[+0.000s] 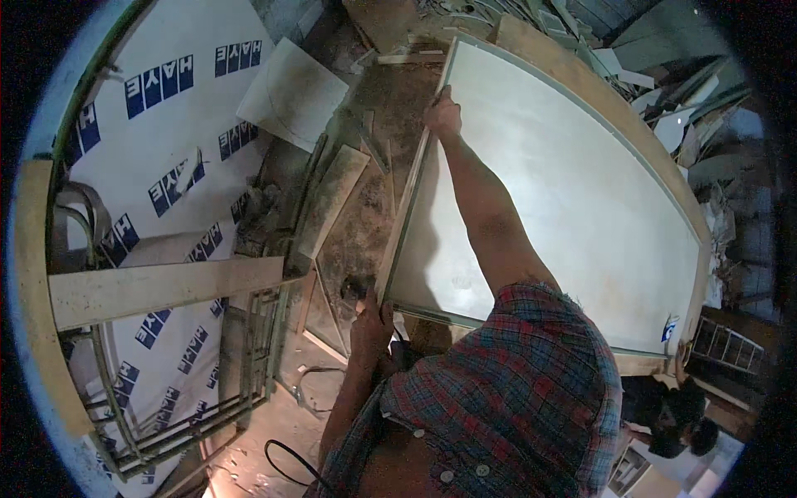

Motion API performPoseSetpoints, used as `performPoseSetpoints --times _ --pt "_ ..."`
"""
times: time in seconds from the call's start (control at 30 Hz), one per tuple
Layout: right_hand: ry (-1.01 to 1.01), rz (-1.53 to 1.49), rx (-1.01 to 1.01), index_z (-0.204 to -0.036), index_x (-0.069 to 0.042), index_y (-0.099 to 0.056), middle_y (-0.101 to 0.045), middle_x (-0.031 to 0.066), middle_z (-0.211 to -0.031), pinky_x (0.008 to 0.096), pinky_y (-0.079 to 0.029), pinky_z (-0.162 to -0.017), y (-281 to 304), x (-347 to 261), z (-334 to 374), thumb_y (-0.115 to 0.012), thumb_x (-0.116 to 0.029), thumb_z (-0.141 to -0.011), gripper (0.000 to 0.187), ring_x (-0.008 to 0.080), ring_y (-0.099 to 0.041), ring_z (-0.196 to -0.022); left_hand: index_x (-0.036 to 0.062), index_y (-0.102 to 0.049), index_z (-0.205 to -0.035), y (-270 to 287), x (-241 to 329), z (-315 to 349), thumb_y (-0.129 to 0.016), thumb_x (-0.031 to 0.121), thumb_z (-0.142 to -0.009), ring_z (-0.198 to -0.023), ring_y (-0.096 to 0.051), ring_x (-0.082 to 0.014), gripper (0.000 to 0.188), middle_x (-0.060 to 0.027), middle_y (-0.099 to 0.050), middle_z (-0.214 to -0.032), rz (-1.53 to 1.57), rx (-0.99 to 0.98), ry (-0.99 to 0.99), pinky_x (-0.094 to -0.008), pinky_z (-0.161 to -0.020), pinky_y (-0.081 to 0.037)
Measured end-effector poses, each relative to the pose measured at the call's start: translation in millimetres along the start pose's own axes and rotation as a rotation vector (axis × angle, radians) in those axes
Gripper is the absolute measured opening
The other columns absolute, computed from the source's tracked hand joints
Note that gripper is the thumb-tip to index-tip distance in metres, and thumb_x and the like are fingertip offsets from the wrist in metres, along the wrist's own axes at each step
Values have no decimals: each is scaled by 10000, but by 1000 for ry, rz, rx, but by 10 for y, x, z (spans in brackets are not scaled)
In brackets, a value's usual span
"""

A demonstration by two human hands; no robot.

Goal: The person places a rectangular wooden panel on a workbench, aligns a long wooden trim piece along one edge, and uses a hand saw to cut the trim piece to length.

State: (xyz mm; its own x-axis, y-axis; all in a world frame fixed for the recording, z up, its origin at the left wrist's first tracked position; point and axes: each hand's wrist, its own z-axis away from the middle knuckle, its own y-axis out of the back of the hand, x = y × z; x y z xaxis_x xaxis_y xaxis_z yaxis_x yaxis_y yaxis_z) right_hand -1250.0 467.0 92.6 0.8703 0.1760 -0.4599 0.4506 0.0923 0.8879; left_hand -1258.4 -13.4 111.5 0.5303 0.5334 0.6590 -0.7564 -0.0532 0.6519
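A large pale panel with a thin raised rim fills the middle and right of the view. My right hand reaches across it, fingers wrapped round its left edge near the far corner. Lower along that edge, my left hand is closed round a dark, round-ended tool, whose kind I cannot make out. The tool sits beside the panel's edge; whether it touches is unclear. Part of the panel is hidden behind my arm and checked sleeve.
At lower right another person has a hand at the panel's near right corner. On the left stands a metal frame with printed white sheeting and a wooden board. Offcuts litter the floor. A black cable loops below my left arm.
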Motion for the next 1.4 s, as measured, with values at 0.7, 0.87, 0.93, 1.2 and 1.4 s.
performPoseSetpoints --times 0.7,0.87,0.93,1.2,1.4 --pt "70 -48 186 -1200 -72 -400 -669 252 -855 526 -538 -711 -123 230 -225 -520 -307 -921 384 442 -660 -793 31 -514 -1151 231 111 -157 -503 332 -962 -744 -641 -444 355 -253 -650 -818 11 32 56 -549 -636 -509" --pt "31 -97 93 -1322 -18 -368 -664 283 -883 520 -541 -718 -167 162 -232 -504 -304 -917 514 452 -658 -822 33 -520 -1064 130 7 -150 -499 335 -964 -740 -642 -437 318 -240 -639 -781 -37 75 33 -541 -628 -510" --pt "88 -61 179 -1372 14 -366 -661 300 -891 519 -542 -726 -183 155 -253 -501 -300 -912 573 463 -659 -840 34 -518 -1037 133 9 -141 -499 335 -965 -736 -641 -437 311 -235 -634 -770 -41 101 9 -538 -623 -511" --pt "10 -93 59 -1403 16 -323 -646 318 -986 517 -537 -762 -157 122 -273 -491 -290 -903 610 458 -652 -885 33 -517 -1023 227 112 -180 -481 332 -975 -709 -632 -458 305 -253 -638 -785 30 17 51 -546 -619 -511" --pt "42 -51 97 -1406 34 -339 -659 291 -961 496 -537 -769 -146 102 -146 -500 -290 -896 625 449 -652 -896 4 -534 -1039 157 45 -126 -487 336 -976 -690 -638 -444 341 -266 -630 -761 31 65 19 -533 -588 -512"
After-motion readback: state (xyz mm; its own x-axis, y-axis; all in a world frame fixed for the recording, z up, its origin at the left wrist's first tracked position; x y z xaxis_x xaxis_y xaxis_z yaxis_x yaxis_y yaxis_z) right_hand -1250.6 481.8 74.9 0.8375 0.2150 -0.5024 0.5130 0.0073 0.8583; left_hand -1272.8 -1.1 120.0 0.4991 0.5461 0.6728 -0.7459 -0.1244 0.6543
